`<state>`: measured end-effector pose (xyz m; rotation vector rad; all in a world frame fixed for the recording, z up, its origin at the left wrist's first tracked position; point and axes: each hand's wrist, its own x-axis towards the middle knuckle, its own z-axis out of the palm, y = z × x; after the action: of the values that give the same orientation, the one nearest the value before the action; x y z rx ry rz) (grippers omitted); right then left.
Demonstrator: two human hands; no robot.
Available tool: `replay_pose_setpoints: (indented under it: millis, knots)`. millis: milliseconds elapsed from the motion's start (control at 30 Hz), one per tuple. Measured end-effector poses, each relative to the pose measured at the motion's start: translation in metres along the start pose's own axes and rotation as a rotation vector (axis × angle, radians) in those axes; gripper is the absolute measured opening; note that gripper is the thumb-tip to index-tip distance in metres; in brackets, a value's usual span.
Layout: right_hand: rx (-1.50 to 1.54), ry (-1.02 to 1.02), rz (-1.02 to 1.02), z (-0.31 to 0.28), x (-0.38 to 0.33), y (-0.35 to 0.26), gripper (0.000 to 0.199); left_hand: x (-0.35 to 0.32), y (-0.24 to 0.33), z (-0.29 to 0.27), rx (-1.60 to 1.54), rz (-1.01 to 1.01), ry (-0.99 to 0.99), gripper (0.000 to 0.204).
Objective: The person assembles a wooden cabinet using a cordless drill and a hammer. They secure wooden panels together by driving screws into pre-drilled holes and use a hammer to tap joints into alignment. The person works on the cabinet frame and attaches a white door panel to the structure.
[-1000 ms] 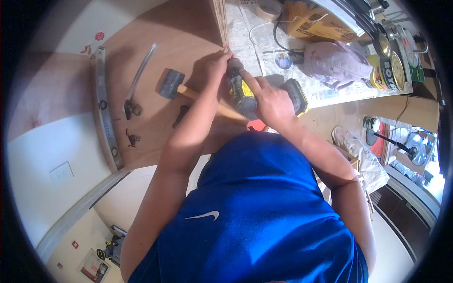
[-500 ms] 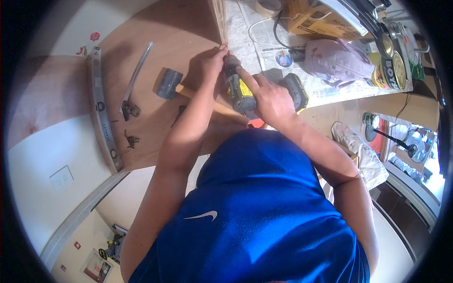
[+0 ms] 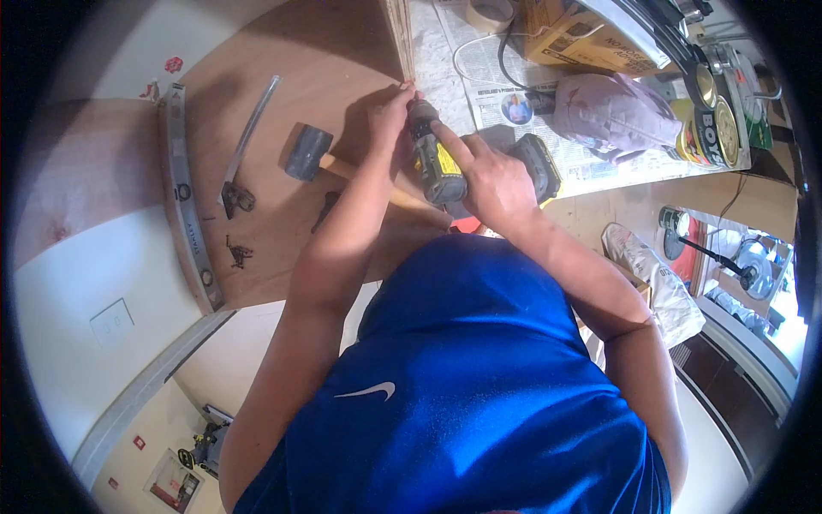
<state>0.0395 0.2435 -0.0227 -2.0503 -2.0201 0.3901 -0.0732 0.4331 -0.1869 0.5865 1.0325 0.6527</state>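
**One drill [image 3: 440,170] in the right grip [image 3: 498,182], the left grip [image 3: 392,118] close by**

The right grip is wrapped around the drill's handle, index finger stretched along its body. The left grip is just left of the drill's nose, fingertips drawn together; whether they pinch anything, I cannot tell. The drill itself points at the near end of one wooden panel [image 3: 397,38], which lies beyond it.

Left of the drill, on the wooden table [image 3: 214,111], are one mallet [image 3: 308,152] with a black head, one long metal bar tool [image 3: 251,120], one spirit level [image 3: 186,201] farthest out, and one heap of small dark pieces [image 3: 239,253], too fine to count.

Right of the drill, newspaper [image 3: 479,94] carries one cloth bundle [image 3: 608,111] and one tin [image 3: 724,133]; beyond the drill to the right sit one tape roll [image 3: 490,14] and one cardboard box [image 3: 591,36].
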Motion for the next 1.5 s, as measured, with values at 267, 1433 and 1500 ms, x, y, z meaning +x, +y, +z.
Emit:
replay_pose_setpoints:
  millis: [267,1433,1500]
  knots:
    - [0.019,0.011,0.012,-0.002,0.0,0.0,0.093,0.003,-0.005,0.001,-0.051,0.048,0.039,0.022]
    - [0.02,-0.007,0.053,-0.004,0.01,-0.001,0.099,-0.056,0.036,0.045,-0.389,-0.167,-0.078,0.073]
    - [0.022,-0.009,0.054,-0.004,0.01,-0.001,0.099,-0.051,0.033,0.04,-0.394,-0.193,-0.105,0.066]
